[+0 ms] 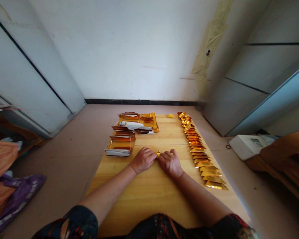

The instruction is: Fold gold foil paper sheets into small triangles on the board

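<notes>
My left hand and my right hand meet near the middle of a light wooden table, pinching a small gold foil piece between them. Much of that piece is hidden by my fingers. Left of my left hand stands a stack of gold-and-white foil sheets, with more foil stacks behind it. Right of my right hand, a long overlapping row of folded gold foil triangles runs along the table. A single gold foil piece lies at the far edge.
The table stands on a tiled floor against a white wall. Pale panels flank it on both sides. Orange and purple bags sit at the left, and a white box-like device rests on wooden furniture at the right.
</notes>
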`<state>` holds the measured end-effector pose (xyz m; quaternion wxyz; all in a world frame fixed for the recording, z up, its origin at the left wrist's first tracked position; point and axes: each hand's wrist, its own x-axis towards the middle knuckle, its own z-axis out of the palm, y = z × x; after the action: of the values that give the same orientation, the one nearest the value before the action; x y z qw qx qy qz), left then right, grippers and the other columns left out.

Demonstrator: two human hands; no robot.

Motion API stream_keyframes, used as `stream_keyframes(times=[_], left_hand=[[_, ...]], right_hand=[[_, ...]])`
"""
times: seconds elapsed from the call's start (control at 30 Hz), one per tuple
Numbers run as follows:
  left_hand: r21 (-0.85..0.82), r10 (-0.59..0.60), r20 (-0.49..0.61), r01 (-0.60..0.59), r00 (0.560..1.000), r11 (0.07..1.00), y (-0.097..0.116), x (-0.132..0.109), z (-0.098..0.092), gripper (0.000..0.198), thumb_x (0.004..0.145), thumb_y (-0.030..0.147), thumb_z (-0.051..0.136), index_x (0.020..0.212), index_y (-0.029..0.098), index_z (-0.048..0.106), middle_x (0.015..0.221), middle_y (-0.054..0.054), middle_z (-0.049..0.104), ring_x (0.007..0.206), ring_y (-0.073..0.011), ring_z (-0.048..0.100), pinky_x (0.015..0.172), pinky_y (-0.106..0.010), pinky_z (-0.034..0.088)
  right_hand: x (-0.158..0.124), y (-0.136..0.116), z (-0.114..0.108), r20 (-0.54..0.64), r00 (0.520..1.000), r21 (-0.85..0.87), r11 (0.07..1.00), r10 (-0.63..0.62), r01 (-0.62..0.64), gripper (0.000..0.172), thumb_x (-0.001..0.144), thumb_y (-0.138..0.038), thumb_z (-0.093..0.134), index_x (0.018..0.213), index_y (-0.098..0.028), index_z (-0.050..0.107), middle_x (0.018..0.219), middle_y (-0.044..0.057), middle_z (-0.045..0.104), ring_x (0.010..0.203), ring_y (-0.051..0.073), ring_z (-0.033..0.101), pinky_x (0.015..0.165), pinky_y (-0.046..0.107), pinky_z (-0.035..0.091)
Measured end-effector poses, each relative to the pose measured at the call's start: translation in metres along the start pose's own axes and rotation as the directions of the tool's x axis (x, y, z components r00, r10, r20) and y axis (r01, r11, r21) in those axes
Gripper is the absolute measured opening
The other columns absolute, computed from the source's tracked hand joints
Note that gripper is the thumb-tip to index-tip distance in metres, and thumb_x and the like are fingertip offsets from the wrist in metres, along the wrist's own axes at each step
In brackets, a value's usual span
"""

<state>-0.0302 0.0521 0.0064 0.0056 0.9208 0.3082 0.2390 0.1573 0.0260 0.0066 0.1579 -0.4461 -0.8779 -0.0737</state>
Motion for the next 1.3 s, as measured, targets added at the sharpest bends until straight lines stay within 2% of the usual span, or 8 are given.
stream_keyframes(times=[0.1,0.23,0.43,0.57,0.67,0.9,1.07,1.3], left_hand=[[0.05,0.003,-0.02,-0.002,1.0,0.999,0.002,0.001,0.003,0.019,0.084,0.013,0.045,0.083,0.018,0.063,0.071,-0.005,0.061,0.072,-0.0163,0.054,0.069,-0.03,0.04],[0.043,-0.028,-0.063,0.03,0.998,0.999,0.002,0.0,0.006,0.022,0.087,0.014,0.043,0.094,0.019,0.063,0.071,-0.004,0.063,0.07,-0.0157,0.056,0.068,-0.029,0.043],[-0.21,-0.28,-0.088,0.257,0.956,0.943,0.0,0.004,0.014,0.02,0.083,0.016,0.053,0.1,0.02,0.062,0.085,-0.004,0.068,0.08,-0.0157,0.061,0.075,-0.029,0.05],[-0.381,-0.416,-0.008,0.382,0.91,0.842,-0.002,0.009,0.016,0.029,0.074,0.006,0.056,0.099,0.02,0.061,0.085,-0.001,0.069,0.079,-0.0133,0.064,0.075,-0.026,0.052],[-0.407,-0.471,0.057,0.451,0.88,0.794,-0.002,0.014,0.015,0.033,0.073,0.003,0.054,0.1,0.021,0.06,0.082,0.001,0.07,0.077,-0.0127,0.065,0.072,-0.024,0.052],[-0.357,-0.516,0.115,0.52,0.849,0.776,-0.001,0.022,0.014,0.033,0.073,0.005,0.053,0.101,0.021,0.06,0.08,0.0,0.071,0.075,-0.0141,0.066,0.069,-0.024,0.05],[-0.352,-0.525,0.161,0.545,0.836,0.761,-0.002,0.025,0.011,0.032,0.073,0.005,0.054,0.1,0.022,0.061,0.08,0.0,0.071,0.074,-0.0142,0.066,0.067,-0.023,0.048],[-0.301,-0.595,0.213,0.632,0.775,0.714,0.005,0.029,0.005,0.029,0.075,0.009,0.055,0.1,0.022,0.06,0.082,0.0,0.072,0.076,-0.0149,0.066,0.067,-0.023,0.046]], right_hand=[[0.0,-0.004,-0.001,0.008,0.997,0.015,0.997,0.078,-0.079,0.014,0.088,-0.019,0.051,0.076,-0.018,0.059,0.077,0.003,0.063,0.082,0.016,0.047,0.075,0.031,0.025],[0.001,-0.013,0.001,0.019,0.968,-0.002,0.968,0.252,-0.252,0.013,0.087,-0.022,0.053,0.078,-0.02,0.061,0.082,0.004,0.062,0.085,0.018,0.047,0.071,0.03,0.027],[0.004,-0.017,-0.001,0.124,0.907,-0.035,0.915,0.403,-0.401,0.018,0.091,-0.023,0.048,0.081,-0.02,0.062,0.084,0.006,0.061,0.083,0.017,0.053,0.067,0.026,0.033],[0.009,-0.015,-0.009,0.227,0.841,-0.02,0.865,0.492,-0.501,0.018,0.09,-0.02,0.046,0.084,-0.02,0.062,0.083,0.004,0.064,0.076,0.014,0.059,0.062,0.023,0.036],[0.016,-0.015,-0.017,0.292,0.785,-0.035,0.826,0.547,-0.562,0.02,0.091,-0.021,0.043,0.086,-0.02,0.062,0.084,0.005,0.067,0.073,0.014,0.062,0.059,0.022,0.037],[0.027,-0.015,-0.03,0.387,0.707,-0.023,0.773,0.591,-0.634,0.015,0.09,-0.027,0.047,0.092,-0.02,0.06,0.085,0.007,0.07,0.079,0.018,0.066,0.063,0.023,0.042],[0.03,-0.015,-0.029,0.388,0.693,-0.082,0.772,0.608,-0.63,0.024,0.093,-0.027,0.039,0.095,-0.016,0.06,0.087,0.012,0.07,0.08,0.021,0.067,0.062,0.025,0.044],[0.035,-0.012,-0.026,0.433,0.686,-0.1,0.788,0.585,-0.608,0.026,0.093,-0.027,0.039,0.098,-0.014,0.062,0.091,0.015,0.069,0.084,0.022,0.067,0.067,0.027,0.048]])
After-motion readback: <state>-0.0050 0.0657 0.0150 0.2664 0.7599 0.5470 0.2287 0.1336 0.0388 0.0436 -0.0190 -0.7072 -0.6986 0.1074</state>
